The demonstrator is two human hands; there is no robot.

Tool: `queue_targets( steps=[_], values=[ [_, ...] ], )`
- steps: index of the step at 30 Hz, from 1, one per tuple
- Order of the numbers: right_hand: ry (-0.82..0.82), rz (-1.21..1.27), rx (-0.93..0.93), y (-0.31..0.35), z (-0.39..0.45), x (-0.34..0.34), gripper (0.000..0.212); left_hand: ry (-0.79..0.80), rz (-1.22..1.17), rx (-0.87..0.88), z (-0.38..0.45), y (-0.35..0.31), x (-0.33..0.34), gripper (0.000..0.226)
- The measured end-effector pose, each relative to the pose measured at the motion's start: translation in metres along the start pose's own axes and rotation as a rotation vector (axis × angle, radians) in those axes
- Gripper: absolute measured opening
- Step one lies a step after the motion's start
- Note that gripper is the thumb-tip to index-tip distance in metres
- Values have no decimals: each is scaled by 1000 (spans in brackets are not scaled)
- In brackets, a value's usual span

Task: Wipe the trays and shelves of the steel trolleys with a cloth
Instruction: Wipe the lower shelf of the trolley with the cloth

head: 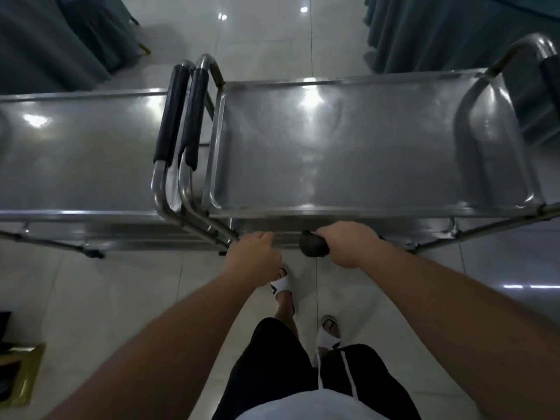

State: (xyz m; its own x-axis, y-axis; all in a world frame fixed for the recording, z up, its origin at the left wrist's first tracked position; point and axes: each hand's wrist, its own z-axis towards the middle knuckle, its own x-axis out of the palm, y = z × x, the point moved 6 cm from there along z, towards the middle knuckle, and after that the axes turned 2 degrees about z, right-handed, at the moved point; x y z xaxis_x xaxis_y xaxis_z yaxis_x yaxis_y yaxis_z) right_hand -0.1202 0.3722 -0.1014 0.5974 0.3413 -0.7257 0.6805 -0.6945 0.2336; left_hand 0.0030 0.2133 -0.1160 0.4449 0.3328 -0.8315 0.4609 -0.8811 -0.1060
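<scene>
Two steel trolleys stand side by side in front of me. The right trolley's top tray (348, 153) is bare and shiny; the left trolley's top tray (78, 159) reaches out of view. Their black-padded handles (181, 116) meet in the middle. My right hand (348, 244) grips a bunched dark cloth (313, 245) at the near edge of the right trolley, just below the top tray. My left hand (253, 256) curls on the near frame bar (224, 234) at that trolley's left corner. The lower shelves are mostly hidden under the trays.
Glossy white floor tiles (121, 298) lie all around. Dark teal curtains hang at the far left (60, 40) and far right (439, 31). A second handle (533, 56) rises at the right trolley's far end. A wooden object (21, 374) sits at bottom left. My sandalled feet are below.
</scene>
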Motion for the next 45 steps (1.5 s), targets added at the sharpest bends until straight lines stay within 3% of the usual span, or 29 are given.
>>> queue_targets(
  steps=[6,11,15,19,23,29,32,35,38,45],
  values=[
    [-130,71,19,18,-9,29,37,103,-70,-64,-24,18,44,59],
    [-121,142,38,40,11,55,42,125,-69,-95,-23,54,70,59],
    [-77,214,88,57,43,78,36,173,-87,-123,-5,95,94,62],
    [-130,277,154,66,73,100,30,169,-93,-142,14,135,120,61],
    [-197,333,172,68,104,123,27,149,-253,-198,34,162,147,60],
    [-332,427,186,60,151,145,38,50,-493,-320,80,186,173,64],
    [-331,414,215,50,183,156,30,-31,-559,-321,108,195,191,47],
    [-311,430,237,39,218,159,34,-97,-595,-313,139,201,206,54],
    [-411,444,177,33,244,149,37,-163,-670,-305,169,208,213,51],
    [-735,290,36,44,314,122,36,-603,-878,-292,221,227,210,37]
  ],
)
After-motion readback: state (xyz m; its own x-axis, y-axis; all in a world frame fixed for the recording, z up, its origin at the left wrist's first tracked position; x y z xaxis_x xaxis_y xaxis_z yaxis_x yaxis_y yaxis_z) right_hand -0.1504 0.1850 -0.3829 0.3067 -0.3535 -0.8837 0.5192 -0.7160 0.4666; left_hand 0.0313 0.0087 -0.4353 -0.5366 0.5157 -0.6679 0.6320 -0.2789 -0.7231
